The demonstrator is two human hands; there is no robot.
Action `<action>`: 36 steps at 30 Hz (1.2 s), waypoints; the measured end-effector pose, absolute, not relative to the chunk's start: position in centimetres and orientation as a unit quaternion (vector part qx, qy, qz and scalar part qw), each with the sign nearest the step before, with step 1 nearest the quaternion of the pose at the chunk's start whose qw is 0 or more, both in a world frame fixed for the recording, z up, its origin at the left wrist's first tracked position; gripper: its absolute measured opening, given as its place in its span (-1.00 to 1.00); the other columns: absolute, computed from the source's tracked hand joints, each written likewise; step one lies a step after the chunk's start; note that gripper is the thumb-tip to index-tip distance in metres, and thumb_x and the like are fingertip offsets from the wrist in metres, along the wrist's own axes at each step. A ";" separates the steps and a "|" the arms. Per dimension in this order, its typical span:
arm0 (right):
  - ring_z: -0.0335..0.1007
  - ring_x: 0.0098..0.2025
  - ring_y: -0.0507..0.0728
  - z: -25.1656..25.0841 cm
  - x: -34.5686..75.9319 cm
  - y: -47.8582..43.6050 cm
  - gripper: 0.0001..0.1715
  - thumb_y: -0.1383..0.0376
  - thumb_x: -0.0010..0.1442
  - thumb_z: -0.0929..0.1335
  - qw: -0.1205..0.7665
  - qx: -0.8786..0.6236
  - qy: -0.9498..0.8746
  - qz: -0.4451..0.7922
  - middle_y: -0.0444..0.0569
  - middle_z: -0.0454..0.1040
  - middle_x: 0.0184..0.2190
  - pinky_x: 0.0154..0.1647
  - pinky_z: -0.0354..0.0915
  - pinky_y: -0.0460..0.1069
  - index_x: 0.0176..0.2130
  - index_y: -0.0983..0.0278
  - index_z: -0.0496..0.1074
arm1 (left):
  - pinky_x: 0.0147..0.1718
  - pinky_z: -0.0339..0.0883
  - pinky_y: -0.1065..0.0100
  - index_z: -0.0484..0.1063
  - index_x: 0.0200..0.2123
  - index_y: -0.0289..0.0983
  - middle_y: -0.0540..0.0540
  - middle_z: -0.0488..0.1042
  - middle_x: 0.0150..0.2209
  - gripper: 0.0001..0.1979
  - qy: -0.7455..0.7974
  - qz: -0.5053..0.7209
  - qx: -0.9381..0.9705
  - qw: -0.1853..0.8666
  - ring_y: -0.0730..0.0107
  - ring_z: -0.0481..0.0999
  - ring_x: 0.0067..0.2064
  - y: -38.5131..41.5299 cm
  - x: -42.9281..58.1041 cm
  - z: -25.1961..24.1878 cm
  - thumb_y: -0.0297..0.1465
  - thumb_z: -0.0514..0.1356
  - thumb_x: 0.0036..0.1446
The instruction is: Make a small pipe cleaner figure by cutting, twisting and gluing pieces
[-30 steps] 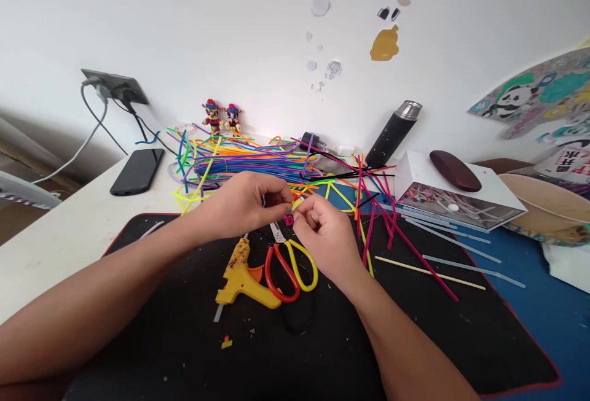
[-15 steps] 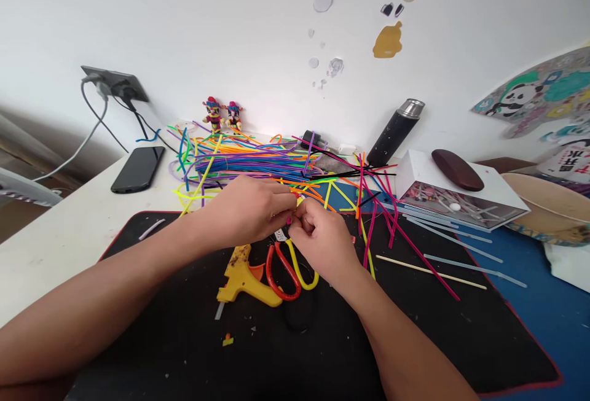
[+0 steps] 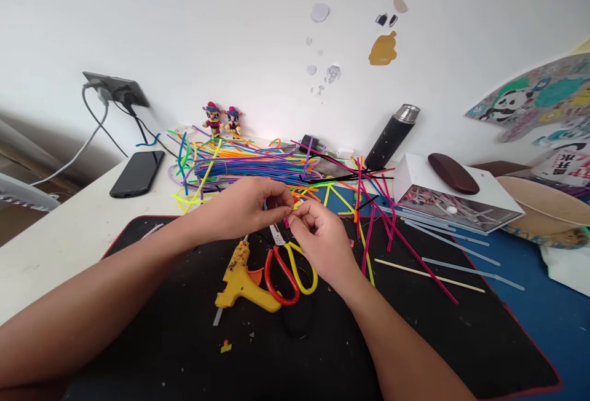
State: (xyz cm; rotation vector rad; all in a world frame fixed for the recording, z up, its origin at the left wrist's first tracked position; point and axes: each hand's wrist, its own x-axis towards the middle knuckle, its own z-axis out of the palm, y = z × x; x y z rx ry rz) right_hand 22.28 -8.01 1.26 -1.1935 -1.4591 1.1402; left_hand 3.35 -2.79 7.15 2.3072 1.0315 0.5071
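Scissors (image 3: 278,242) lie on the desk mat (image 3: 470,352); over their blade end are the left hand (image 3: 249,207) and the right hand (image 3: 325,238), with a craft piece (image 3: 286,222) between. Just left of the scissors: glue gun (image 3: 242,281). Before them: a scrap (image 3: 225,347). Behind: pipe-cleaner bundle (image 3: 251,169). Behind, farther left: two figurines (image 3: 212,121); well left, a smartphone (image 3: 137,174). Right: a stick (image 3: 403,268). Behind and right: vacuum flask (image 3: 391,142); farther right, a box (image 3: 491,191).

Two hands (image 3: 246,207) (image 3: 325,241) (two figurines (image 3: 212,120) (image 3: 233,121))
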 end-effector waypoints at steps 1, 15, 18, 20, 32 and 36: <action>0.05 -0.56 -0.01 1.2 22.3 -8.0 -0.80 0.18 0.28 0.40 0.450 -0.479 -0.593 0.464 -0.29 0.17 -0.59 -0.53 -0.03 -0.07 -0.34 0.21 0.36 | -0.39 0.23 0.42 0.59 -0.23 -0.25 0.01 0.61 -0.35 -0.77 0.389 0.187 0.858 0.277 0.42 0.47 -0.38 -2.8 3.3 7.2 -0.26 0.17 0.30; 0.12 -0.64 -0.04 1.4 22.6 -8.0 -0.67 0.03 0.37 0.38 0.446 -0.488 -0.600 0.450 -0.24 0.29 -0.56 -0.62 0.03 -0.08 -0.27 0.22 0.44 | -0.37 0.19 0.38 0.62 -0.23 -0.23 -0.01 0.63 -0.35 -0.79 0.386 0.128 0.891 0.204 0.38 0.48 -0.38 -2.7 2.8 7.5 -0.29 0.19 0.28; 0.07 -0.67 -0.04 1.8 22.8 -7.9 -0.64 0.00 0.34 0.40 0.466 -0.492 -0.577 0.456 -0.28 0.24 -0.62 -0.63 0.00 -0.08 -0.29 0.23 0.44 | -0.36 0.24 0.40 0.63 -0.19 -0.22 0.00 0.64 -0.33 -0.74 0.390 0.151 0.869 0.264 0.39 0.51 -0.36 -2.8 2.9 7.6 -0.22 0.19 0.30; 0.06 -0.69 -0.04 2.1 22.9 -7.9 -0.61 -0.03 0.32 0.42 0.481 -0.491 -0.553 0.472 -0.29 0.22 -0.65 -0.64 -0.02 -0.08 -0.29 0.22 0.43 | -0.35 0.26 0.40 0.64 -0.16 -0.22 0.00 0.64 -0.31 -0.72 0.387 0.160 0.857 0.301 0.37 0.52 -0.33 -2.7 2.9 7.6 -0.18 0.21 0.30; 0.08 -0.72 -0.05 2.8 22.6 -8.1 -0.54 -0.10 0.24 0.47 0.502 -0.472 -0.508 0.517 -0.31 0.22 -0.68 -0.70 -0.01 -0.10 -0.30 0.21 0.41 | -0.41 0.24 0.43 0.60 -0.23 -0.25 0.03 0.55 -0.40 -0.75 0.390 0.187 0.827 0.360 0.43 0.43 -0.39 -2.4 3.0 7.3 -0.20 0.24 0.26; 0.08 -0.73 -0.05 2.8 22.6 -8.1 -0.53 -0.10 0.23 0.48 0.503 -0.463 -0.507 0.525 -0.32 0.21 -0.68 -0.71 -0.01 -0.10 -0.32 0.21 0.40 | -0.44 0.30 0.45 0.54 -0.26 -0.28 0.02 0.48 -0.44 -0.70 0.384 0.213 0.771 0.462 0.45 0.41 -0.43 -2.1 2.9 7.3 -0.14 0.29 0.24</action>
